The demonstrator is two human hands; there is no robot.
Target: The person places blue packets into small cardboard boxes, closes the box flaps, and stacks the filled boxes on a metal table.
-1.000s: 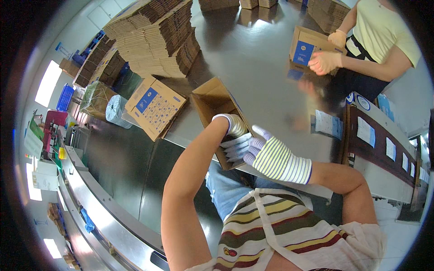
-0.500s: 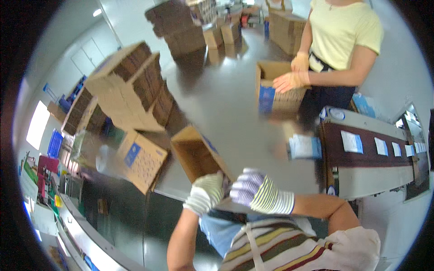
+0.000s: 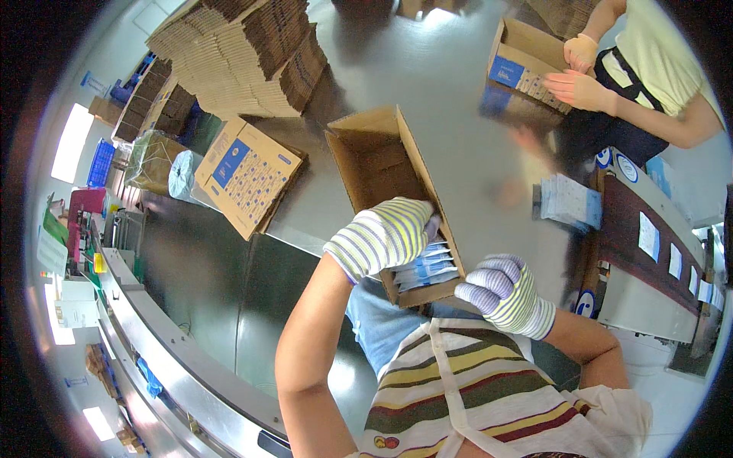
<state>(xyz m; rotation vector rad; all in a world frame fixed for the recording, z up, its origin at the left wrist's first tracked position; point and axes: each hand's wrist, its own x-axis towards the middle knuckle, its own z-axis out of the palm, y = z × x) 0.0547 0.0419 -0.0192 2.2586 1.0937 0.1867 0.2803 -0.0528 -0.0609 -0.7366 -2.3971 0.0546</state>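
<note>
From my station I see flat, blue-and-white, plastic-looking packets (image 3: 424,269) at the near end of an open, oblong brown cardboard box (image 3: 353,164). They look light, pliable, slippery, best pinched by upper edges; the stiff-looking box suits a wall grip. The striped-gloved left hand (image 3: 385,235) curls inside, grasp hidden; the right hand (image 3: 508,294) bends its fingers at the near corner, hold unclear.

the near box (image 3: 388,169) is matt cardboard, the gloves (image 3: 384,235) knitted cloth, the tabletop (image 3: 477,164) smooth metal (quite glossy).

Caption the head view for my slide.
Gloved left hand reaches into an open carton of packets; right hand at its near corner.
</note>
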